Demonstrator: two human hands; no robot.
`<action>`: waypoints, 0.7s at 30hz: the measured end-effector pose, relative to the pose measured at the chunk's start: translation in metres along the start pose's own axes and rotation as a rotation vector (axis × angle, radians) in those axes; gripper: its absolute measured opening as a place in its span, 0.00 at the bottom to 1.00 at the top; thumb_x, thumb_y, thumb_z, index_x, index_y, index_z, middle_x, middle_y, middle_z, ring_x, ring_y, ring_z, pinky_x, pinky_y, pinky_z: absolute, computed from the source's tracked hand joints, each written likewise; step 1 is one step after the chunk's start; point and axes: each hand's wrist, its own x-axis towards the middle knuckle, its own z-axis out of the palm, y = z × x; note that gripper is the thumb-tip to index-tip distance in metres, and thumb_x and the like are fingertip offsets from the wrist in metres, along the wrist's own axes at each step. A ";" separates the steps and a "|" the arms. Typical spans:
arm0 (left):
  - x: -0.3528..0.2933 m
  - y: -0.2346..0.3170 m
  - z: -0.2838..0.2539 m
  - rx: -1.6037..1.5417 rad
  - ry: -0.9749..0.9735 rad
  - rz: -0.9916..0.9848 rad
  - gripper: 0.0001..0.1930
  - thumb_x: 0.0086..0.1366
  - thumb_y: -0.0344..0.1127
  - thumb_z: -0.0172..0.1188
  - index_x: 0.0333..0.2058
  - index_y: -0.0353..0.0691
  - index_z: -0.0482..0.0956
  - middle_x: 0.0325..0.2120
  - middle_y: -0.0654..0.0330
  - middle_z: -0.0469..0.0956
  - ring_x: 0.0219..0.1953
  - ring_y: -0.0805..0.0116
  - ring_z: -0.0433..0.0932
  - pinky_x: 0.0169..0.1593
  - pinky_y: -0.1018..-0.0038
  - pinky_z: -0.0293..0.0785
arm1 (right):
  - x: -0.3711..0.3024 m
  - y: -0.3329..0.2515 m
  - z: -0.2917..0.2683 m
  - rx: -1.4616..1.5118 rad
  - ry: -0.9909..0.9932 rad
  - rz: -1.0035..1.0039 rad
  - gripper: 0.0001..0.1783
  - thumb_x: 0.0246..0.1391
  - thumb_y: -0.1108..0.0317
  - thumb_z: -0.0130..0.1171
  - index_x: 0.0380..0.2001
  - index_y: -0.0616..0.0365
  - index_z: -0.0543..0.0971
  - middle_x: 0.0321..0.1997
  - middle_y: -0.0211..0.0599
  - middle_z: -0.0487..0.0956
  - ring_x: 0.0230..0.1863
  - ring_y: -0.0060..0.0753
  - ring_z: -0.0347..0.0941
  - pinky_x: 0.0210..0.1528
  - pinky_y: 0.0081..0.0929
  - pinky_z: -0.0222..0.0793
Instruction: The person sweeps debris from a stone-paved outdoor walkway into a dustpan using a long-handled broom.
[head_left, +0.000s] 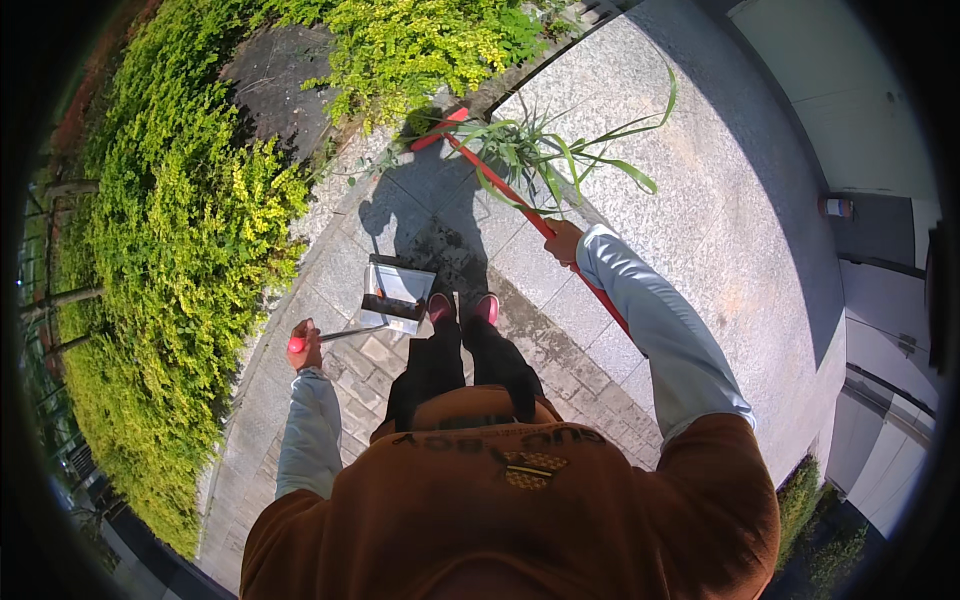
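We are outdoors, on a paved walkway beside a building. Underfoot we see small brick-like pavers [350,368] and, toward the right edge, a broad pale speckled stone surface [720,240]. A dense yellow-green hedge [170,320] runs along the walkway's left edge, and pale walls [850,100] stand beyond its right edge. Bright sunlight throws a sharp shadow [465,205] across the paving, which shows it is open air.
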 end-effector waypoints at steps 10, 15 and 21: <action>0.012 0.010 0.063 0.031 -0.190 -0.077 0.10 0.56 0.39 0.58 0.35 0.44 0.76 0.24 0.69 0.73 0.25 0.81 0.69 0.26 0.83 0.63 | -0.232 0.140 0.069 0.217 -0.048 0.251 0.35 0.50 0.74 0.51 0.60 0.40 0.53 0.16 0.30 0.68 0.12 0.20 0.62 0.14 0.21 0.61; 0.025 0.018 0.077 0.068 -0.298 0.009 0.11 0.56 0.39 0.58 0.36 0.42 0.75 0.25 0.69 0.73 0.25 0.81 0.68 0.26 0.82 0.63 | -0.275 0.114 0.084 0.231 -0.035 0.210 0.32 0.50 0.67 0.52 0.59 0.48 0.56 0.32 0.41 0.72 0.26 0.27 0.68 0.31 0.24 0.64; 0.041 0.032 0.084 0.151 -0.396 0.083 0.10 0.57 0.37 0.57 0.37 0.41 0.75 0.25 0.69 0.73 0.26 0.81 0.67 0.26 0.83 0.62 | -0.172 0.106 0.101 0.440 -0.017 0.252 0.25 0.56 0.62 0.46 0.58 0.40 0.58 0.12 0.26 0.62 0.11 0.20 0.58 0.13 0.24 0.57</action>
